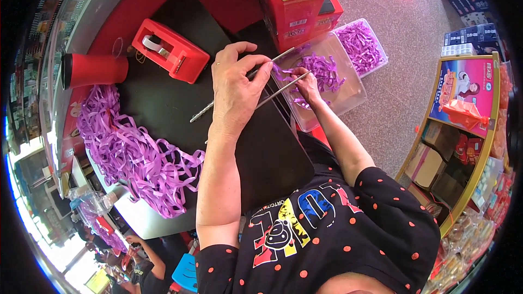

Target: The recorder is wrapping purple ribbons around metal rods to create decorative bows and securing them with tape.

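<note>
A single head-worn fisheye view looks steeply down from close above onto the black-topped desk (163,103), the person's own forearms and chest filling the lower frame, edges bending outward.

On my black work mat (163,103) there's a red tape dispenser (170,50) and next to it a red cup (93,69) lying on its side. A red cardboard box (297,0) with a cartoon face sits up top. Off to my right there's a wooden display shelf (463,147) crammed with packaged goods, plus speckled floor (403,92).
</note>
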`<action>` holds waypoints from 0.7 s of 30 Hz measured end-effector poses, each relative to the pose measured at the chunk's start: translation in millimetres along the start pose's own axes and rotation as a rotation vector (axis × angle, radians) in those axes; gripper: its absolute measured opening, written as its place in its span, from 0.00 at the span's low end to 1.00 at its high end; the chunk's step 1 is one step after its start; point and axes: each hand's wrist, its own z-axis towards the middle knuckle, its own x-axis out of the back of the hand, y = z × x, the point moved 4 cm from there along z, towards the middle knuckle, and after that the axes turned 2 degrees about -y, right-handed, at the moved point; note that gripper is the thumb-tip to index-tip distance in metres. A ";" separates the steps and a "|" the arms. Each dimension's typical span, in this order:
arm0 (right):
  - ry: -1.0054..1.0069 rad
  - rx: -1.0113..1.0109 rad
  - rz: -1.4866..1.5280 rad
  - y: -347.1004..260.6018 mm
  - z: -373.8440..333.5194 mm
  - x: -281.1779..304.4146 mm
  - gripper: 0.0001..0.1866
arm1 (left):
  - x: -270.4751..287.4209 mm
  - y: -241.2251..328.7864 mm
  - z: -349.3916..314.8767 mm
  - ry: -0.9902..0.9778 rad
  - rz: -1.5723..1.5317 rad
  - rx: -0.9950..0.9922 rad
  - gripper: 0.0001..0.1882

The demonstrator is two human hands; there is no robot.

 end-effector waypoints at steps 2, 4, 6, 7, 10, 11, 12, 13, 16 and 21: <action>-0.048 -0.099 0.209 13.4 2.0 -3.4 0.11 | -1.0 1.6 1.4 -0.003 -0.002 -0.009 0.07; -0.104 -0.196 0.418 19.3 -0.2 -8.5 0.11 | -0.3 0.8 0.8 -0.002 -0.005 -0.005 0.07; -0.132 -0.240 0.396 16.7 -6.4 -12.4 0.10 | 0.8 -3.4 -1.6 0.003 -0.003 0.006 0.07; -0.085 -0.141 0.379 40.5 1.0 -11.2 0.10 | -2.9 3.4 3.0 0.011 -0.018 -0.030 0.06; -0.071 -0.128 0.291 38.9 -3.3 -15.2 0.11 | -3.1 1.4 3.2 0.029 -0.024 -0.040 0.06; -0.066 -0.162 0.224 31.6 -6.5 -15.8 0.12 | -2.5 0.3 2.1 0.031 -0.028 -0.036 0.06; -0.072 -0.163 0.223 23.2 -11.1 -15.6 0.12 | -2.1 -1.0 0.9 0.033 -0.026 -0.031 0.06; -0.060 -0.091 0.117 9.8 -16.1 -11.4 0.12 | -1.9 -1.2 0.7 0.034 -0.025 -0.031 0.06; -0.086 0.025 0.045 3.4 -21.1 -12.5 0.11 | -1.7 -2.1 0.4 0.034 -0.028 -0.028 0.06; -0.124 0.358 -0.098 11.5 -32.4 -3.1 0.06 | -1.1 2.4 1.3 0.038 -0.026 -0.043 0.06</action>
